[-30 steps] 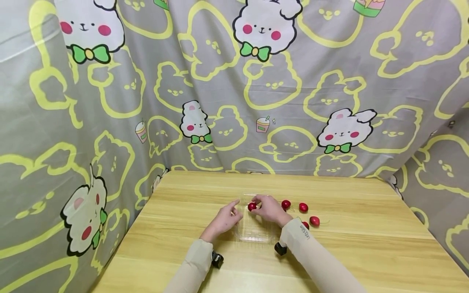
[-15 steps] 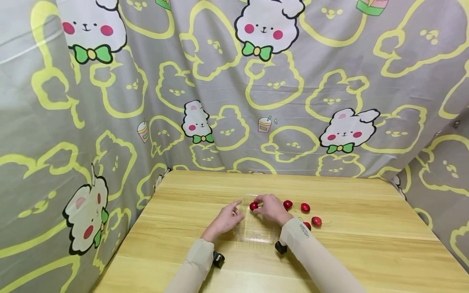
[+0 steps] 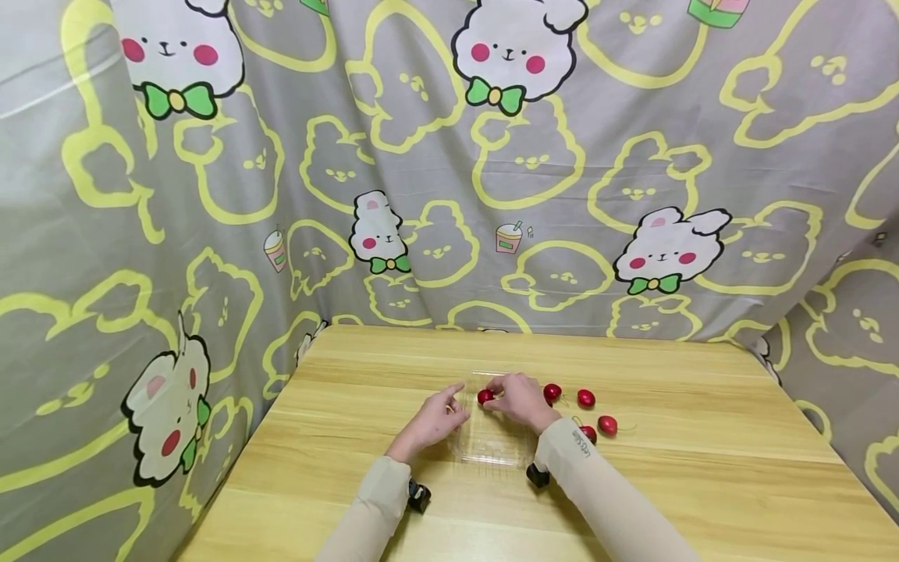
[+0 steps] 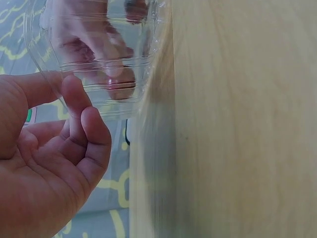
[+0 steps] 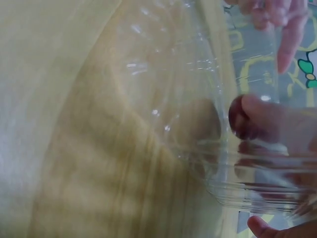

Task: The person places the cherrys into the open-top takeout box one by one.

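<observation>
A clear plastic box (image 3: 494,451) lies on the table between my hands. My right hand (image 3: 521,396) reaches over its far part and pinches a dark red cherry (image 3: 485,396) between thumb and fingers. The right wrist view shows this cherry (image 5: 240,116) through the clear wall. At the box's left side is my left hand (image 3: 435,419), fingers loosely bent, with one finger extended upward. In the left wrist view, the left hand's fingertips (image 4: 75,91) are right at the box's rim (image 4: 37,52). My right hand hides part of the box's right side.
Several red cherries lie right of the box, among them a cherry (image 3: 552,393) near my right hand, another (image 3: 586,399) beside it, and one with a stem (image 3: 607,425). A patterned curtain (image 3: 421,156) borders the wooden table (image 3: 688,484) at the back and sides.
The head view shifts slightly. Both hands stay almost in place, the right hand still pinching the cherry over the box.
</observation>
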A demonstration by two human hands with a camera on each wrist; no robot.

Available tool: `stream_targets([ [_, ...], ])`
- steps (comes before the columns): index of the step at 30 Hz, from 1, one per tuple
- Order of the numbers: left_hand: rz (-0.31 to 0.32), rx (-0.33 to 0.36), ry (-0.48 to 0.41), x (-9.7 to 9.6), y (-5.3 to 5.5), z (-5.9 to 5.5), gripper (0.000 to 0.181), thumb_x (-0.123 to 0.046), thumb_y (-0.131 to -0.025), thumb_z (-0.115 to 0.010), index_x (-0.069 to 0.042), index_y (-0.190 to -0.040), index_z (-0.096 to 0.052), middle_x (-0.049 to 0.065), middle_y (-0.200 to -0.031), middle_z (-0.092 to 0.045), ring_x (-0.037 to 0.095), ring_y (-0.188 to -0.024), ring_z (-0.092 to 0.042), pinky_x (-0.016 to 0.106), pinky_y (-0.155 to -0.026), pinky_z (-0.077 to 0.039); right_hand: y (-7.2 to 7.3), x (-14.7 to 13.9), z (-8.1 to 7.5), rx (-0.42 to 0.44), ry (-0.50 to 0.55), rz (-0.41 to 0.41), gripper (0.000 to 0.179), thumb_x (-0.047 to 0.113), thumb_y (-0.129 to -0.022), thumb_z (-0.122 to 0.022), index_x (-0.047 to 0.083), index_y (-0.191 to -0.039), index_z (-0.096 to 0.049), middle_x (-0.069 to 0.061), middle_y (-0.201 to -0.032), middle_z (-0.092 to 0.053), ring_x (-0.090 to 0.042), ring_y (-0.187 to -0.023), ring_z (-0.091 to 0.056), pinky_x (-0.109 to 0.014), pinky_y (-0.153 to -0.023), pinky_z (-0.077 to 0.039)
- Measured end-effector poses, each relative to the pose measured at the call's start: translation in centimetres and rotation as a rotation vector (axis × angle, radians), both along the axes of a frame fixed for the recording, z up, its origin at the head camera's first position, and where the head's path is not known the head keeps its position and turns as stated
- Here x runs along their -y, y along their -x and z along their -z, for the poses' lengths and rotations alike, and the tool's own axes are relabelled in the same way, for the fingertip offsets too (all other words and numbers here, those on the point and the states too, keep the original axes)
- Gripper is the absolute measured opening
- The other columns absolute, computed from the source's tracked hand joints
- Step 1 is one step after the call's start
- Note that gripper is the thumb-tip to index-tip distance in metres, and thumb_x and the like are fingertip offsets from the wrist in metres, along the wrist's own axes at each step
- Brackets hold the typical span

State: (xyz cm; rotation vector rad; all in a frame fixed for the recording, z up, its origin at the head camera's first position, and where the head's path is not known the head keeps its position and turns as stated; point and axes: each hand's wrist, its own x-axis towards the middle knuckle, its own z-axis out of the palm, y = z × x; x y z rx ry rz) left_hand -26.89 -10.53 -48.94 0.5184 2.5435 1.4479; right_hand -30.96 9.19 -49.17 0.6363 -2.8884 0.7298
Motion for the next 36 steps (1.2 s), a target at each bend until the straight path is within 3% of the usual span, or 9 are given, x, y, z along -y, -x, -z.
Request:
stream_targets([
  [9, 0.004, -0.006, -0.018, 0.03, 0.0, 0.03, 0.058, -0.011, -0.085, -0.056, -0.003, -0.136, -0.029, 0.005, -0.076, -0.052, 0.013, -0.058, -0.053, 0.024, -0.048, -0.043, 0.02, 0.1, 0.14, -0.059, -0.108, -0.023, 0.031, 0.039, -0.072, -0.07, 0.021, -0.097, -0.067, 0.008, -0.081, -0.065, -0.012, -0.076, -0.059, -0.038, -0.066, -0.043],
  [18, 0.005, 0.003, -0.006, 0.03, -0.03, -0.18, 0.058, -0.011, -0.086, -0.055, -0.002, -0.136, -0.028, 0.005, -0.076, -0.052, 0.014, -0.059, -0.053, 0.026, -0.05, -0.044, -0.01, 0.17, 0.12, -0.055, -0.154, -0.015, 0.033, 0.035, -0.072, -0.07, 0.02, -0.101, -0.065, 0.008, -0.083, -0.065, -0.012, -0.079, -0.059, -0.04, -0.067, -0.042],
  [36, 0.005, 0.02, -0.01, 0.16, -0.03, -0.21, 0.059, -0.012, -0.086, -0.056, -0.002, -0.137, -0.027, 0.005, -0.075, -0.054, 0.016, -0.059, -0.054, 0.025, -0.048, -0.043, -0.11, 0.35, -0.47, 0.042, -0.053, 0.02, 0.026, 0.025, -0.074, -0.07, 0.013, -0.097, -0.066, 0.001, -0.083, -0.065, -0.015, -0.076, -0.059, -0.034, -0.066, -0.047],
])
